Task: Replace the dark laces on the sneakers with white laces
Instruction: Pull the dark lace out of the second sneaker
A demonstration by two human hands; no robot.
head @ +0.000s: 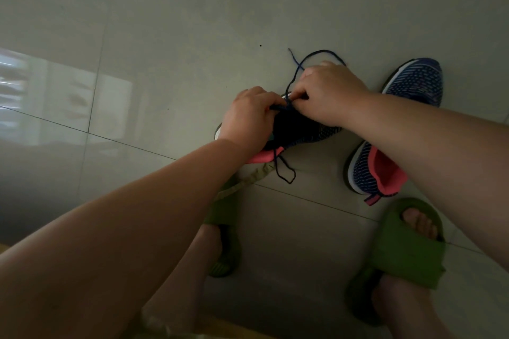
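Over the navy knit sneaker (300, 129) with coral lining, both grips clench: the right hand (330, 93) pinches the thin dark lace (292, 82), the left hand (248, 115) grasps the sneaker.

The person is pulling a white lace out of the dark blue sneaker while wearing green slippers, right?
Not quite. The lace being pulled from the dark blue knit sneaker with the pink lining is dark, not white; the head view shows it looping on the grey tiled floor. Both hands, left and right, work at it, and the green slippers are right.
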